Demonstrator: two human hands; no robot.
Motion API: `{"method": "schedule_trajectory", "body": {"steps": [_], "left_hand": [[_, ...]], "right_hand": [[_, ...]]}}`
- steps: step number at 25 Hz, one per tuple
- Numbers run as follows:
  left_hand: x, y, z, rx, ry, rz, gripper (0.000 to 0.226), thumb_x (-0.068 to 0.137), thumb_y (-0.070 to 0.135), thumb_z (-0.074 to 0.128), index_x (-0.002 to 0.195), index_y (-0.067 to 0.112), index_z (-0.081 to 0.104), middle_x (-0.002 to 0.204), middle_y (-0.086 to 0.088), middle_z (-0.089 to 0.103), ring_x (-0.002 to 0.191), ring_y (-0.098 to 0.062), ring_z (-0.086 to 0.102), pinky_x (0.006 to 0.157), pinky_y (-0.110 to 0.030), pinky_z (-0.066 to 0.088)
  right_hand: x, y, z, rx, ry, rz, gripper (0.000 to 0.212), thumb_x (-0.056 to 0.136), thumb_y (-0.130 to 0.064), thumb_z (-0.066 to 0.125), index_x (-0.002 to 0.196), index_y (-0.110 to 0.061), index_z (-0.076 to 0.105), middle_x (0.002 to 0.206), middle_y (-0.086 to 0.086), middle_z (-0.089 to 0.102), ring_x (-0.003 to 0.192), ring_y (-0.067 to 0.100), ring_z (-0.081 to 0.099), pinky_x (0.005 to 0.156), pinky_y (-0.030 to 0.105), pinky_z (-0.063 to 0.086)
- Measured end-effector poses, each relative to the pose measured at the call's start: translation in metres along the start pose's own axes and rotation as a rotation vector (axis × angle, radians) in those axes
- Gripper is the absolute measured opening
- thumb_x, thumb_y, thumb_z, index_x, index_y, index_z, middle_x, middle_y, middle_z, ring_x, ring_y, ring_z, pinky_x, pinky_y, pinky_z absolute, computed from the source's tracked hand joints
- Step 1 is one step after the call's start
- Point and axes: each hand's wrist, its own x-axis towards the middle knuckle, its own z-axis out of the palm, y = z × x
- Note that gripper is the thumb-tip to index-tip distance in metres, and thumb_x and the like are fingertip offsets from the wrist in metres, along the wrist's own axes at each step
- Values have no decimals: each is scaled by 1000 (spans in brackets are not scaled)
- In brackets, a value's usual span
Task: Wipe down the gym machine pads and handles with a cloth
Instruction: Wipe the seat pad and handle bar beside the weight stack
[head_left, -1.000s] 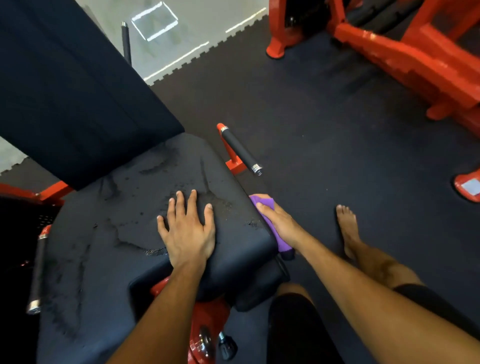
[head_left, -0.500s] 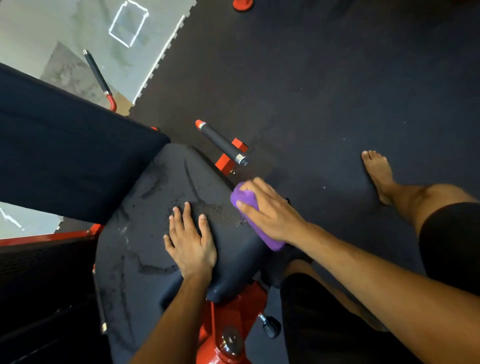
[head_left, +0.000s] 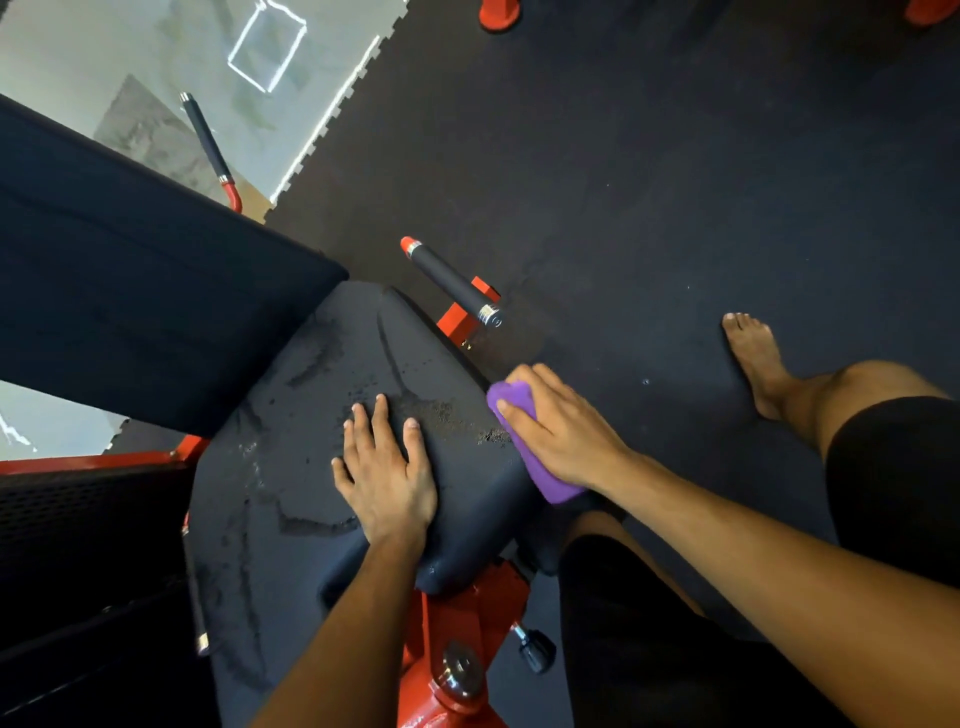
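- Head view: the left hand (head_left: 387, 478) lies flat, fingers straight, on the seat pad (head_left: 291, 467).
- The right hand (head_left: 558, 423) presses the purple cloth (head_left: 545, 475) against the pad's right edge.
- Gritty streaks remain across the pad; the handle (head_left: 452, 283) looks unwiped, so much is left.

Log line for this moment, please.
left hand flat on seat pad | right hand presses purple cloth on pad's right edge | handles unwiped
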Motion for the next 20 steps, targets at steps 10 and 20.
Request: {"method": "schedule_trajectory", "body": {"steps": [10, 20], "left_hand": [[39, -22, -19, 43, -63, 124, 59, 97, 69, 34, 143, 34, 44, 144, 2, 42, 138, -27, 38, 119, -52, 24], [54, -36, -2, -48, -38, 174, 64, 99, 65, 20, 152, 34, 38, 169, 7, 24, 158, -12, 9, 128, -51, 5]], "right_hand": [[35, -34, -27, 109, 162, 90, 33, 96, -47, 59, 111, -28, 37, 106, -3, 62, 92, 23, 58, 75, 36, 47], [56, -35, 0, 243, -229, 148, 50, 99, -45, 59, 144, -53, 41, 136, -31, 53, 124, -8, 51, 105, 22, 39]]}}
